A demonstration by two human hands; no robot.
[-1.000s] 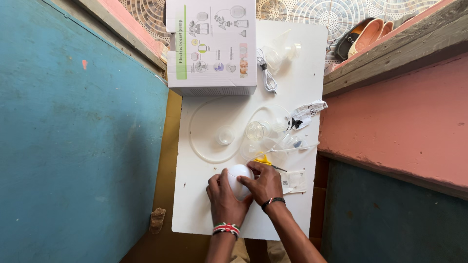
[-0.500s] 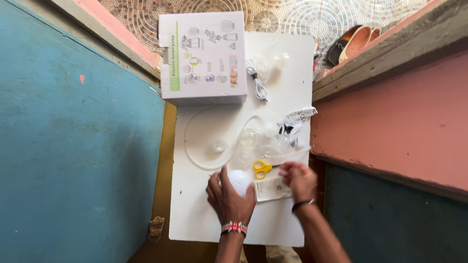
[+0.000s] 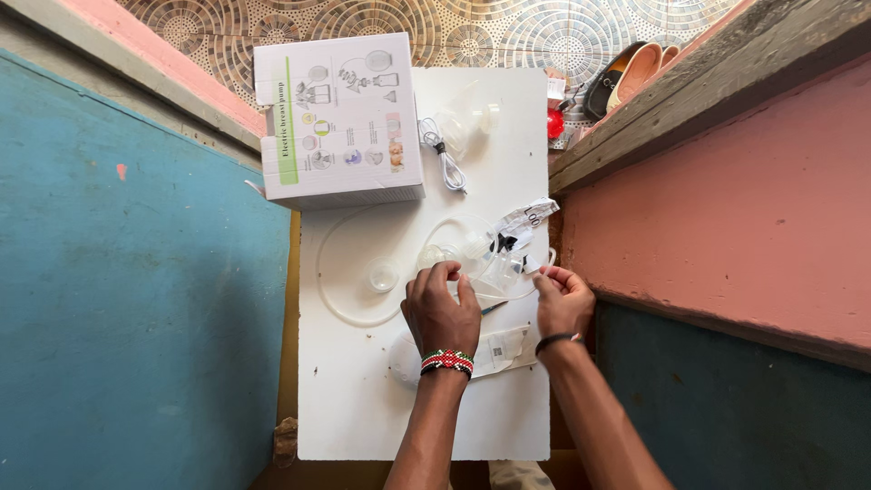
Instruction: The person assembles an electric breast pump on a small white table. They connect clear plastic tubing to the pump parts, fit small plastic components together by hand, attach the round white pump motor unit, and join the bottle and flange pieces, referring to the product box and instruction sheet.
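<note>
Bare white board point(image 3: 363, 399) near the hands; cardboard box point(image 3: 337, 118), cable point(image 3: 445, 159), clear parts point(image 3: 481, 254) crowding beyond.

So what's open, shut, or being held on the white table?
Cardboard box: closed, lying flat.
White cable: bundled, untouched.
Clear tubing: loose, lying in a loop.
Clear plastic parts: piled together.
Left hand: fingertips on the clear parts.
Right hand: curled at the pile's edge.

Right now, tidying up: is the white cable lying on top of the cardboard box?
No, the white cable lies coiled on the white board, just right of the cardboard box.
</note>
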